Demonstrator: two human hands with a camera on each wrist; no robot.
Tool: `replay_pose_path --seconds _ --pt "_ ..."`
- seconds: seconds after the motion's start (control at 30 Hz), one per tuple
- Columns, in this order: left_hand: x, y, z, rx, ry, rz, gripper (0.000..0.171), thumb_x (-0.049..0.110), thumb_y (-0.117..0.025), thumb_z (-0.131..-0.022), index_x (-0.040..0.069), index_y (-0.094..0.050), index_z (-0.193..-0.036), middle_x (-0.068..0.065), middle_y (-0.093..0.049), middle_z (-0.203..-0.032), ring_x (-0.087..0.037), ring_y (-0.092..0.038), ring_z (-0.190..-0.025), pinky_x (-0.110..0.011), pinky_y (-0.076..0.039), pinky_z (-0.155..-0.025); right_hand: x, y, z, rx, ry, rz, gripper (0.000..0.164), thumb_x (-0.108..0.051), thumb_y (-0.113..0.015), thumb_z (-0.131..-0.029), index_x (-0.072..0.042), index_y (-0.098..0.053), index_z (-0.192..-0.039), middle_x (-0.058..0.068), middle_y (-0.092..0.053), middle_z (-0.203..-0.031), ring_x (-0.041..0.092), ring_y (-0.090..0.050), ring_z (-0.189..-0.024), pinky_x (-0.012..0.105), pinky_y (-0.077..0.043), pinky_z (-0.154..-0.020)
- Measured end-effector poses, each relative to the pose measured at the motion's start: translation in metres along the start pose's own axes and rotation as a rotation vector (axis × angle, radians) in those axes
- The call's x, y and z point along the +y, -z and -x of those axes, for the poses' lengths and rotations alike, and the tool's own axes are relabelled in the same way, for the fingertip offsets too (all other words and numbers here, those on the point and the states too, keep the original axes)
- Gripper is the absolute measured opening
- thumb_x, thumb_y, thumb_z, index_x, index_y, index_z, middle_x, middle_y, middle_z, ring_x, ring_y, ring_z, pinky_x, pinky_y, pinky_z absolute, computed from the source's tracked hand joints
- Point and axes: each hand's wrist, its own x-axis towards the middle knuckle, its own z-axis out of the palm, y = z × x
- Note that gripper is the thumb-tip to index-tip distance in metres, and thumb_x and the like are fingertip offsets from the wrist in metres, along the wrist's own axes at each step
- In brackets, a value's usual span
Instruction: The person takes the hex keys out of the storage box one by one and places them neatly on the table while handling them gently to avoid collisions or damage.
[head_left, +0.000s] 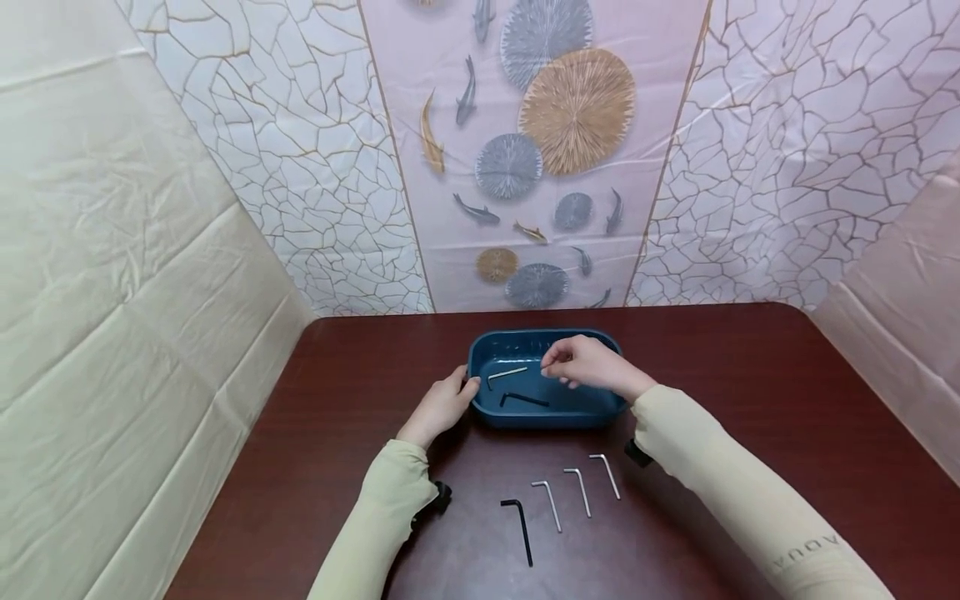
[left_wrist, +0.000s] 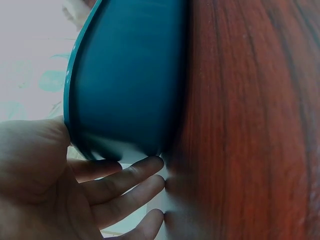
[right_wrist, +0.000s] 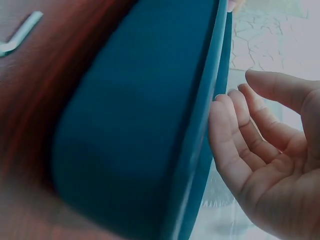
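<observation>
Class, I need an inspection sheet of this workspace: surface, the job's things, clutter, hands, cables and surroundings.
Surface: dark red-brown table with wood grain.
Job's things: blue tray containing a black hex key and a pale hex key; in front of it on the table, a second black hex key and three silver hex keys.
Clutter: nothing seen.
Left hand: holds the tray's left end, thumb at the rim.
Right hand: above the tray, nothing visible in its fingers.
Cables: nothing seen.
Surroundings: patterned wall covering behind; cream fabric on the left.
</observation>
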Motion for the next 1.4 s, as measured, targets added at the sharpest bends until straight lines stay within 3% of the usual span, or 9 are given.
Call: replay_pose_path --seconds 0.13,0.27,0.53,0.83,1.2,1.4 --pt "-0.002 0.000 0.000 0.002 0.003 -0.002 0.049 0.037 -0.041 -0.099 0.012 -0.038 -0.141 -0.004 -0.054 -0.068 -0.019 -0.052 -0.063 -0.034 -0.042 -0.065 -0.010 -0.001 -0.015 -0.026 0.025 0.026 0.020 -0.020 -0.062 -0.090 -0.005 -0.066 -0.102 0.012 -0.063 -0.083 0.032 -0.058 -0.076 0.040 -0.050 -0.068" --pt "-0.004 0.001 0.000 0.004 0.008 -0.009 0.049 0.037 -0.041 -0.099 0.012 -0.038 -0.141 -0.004 -0.054 -0.069 -0.019 -0.052 -0.063 -0.034 -0.041 -0.065 -0.021 0.000 -0.029 -0.017 0.070 0.081 0.017 -0.021 -0.062 -0.090 -0.008 -0.067 -0.099 0.004 -0.063 -0.078 0.036 -0.058 -0.073 0.037 -0.048 -0.063" --pt "-0.006 0.004 0.000 0.010 0.016 -0.011 0.048 0.037 -0.041 -0.099 0.013 -0.040 -0.140 -0.004 -0.055 -0.070 -0.019 -0.053 -0.064 -0.033 -0.042 -0.064 -0.029 -0.003 -0.062 -0.066 0.135 0.172 0.017 -0.021 -0.065 -0.088 -0.010 -0.067 -0.101 0.001 -0.064 -0.085 0.016 -0.058 -0.073 0.031 -0.048 -0.068" --pt "-0.006 0.004 -0.001 0.002 0.002 -0.005 0.046 0.037 -0.040 -0.099 0.012 -0.041 -0.138 -0.003 -0.054 -0.069 -0.019 -0.051 -0.061 -0.033 -0.041 -0.061 -0.028 -0.011 -0.095 -0.161 0.252 0.487 0.018 -0.016 -0.062 -0.088 -0.010 -0.066 -0.105 -0.002 -0.061 -0.091 0.013 -0.056 -0.081 0.032 -0.047 -0.075" --pt "-0.007 0.003 -0.001 0.002 -0.017 0.002 0.039 0.038 -0.039 -0.100 0.014 -0.048 -0.128 -0.003 -0.050 -0.065 -0.019 -0.048 -0.057 -0.032 -0.040 -0.057 -0.027 -0.042 -0.111 -0.320 0.236 0.621 0.020 -0.018 -0.066 -0.087 -0.008 -0.069 -0.105 -0.003 -0.063 -0.085 0.009 -0.057 -0.071 0.029 -0.048 -0.071" --pt "-0.006 -0.002 -0.003 -0.012 -0.029 0.010 0.031 0.038 -0.037 -0.100 0.017 -0.049 -0.120 -0.003 -0.049 -0.063 -0.019 -0.045 -0.052 -0.032 -0.038 -0.052 -0.023 -0.055 -0.118 -0.338 0.202 0.677 0.013 -0.018 -0.067 -0.087 -0.015 -0.068 -0.100 -0.006 -0.061 -0.084 0.007 -0.056 -0.073 0.027 -0.046 -0.070"
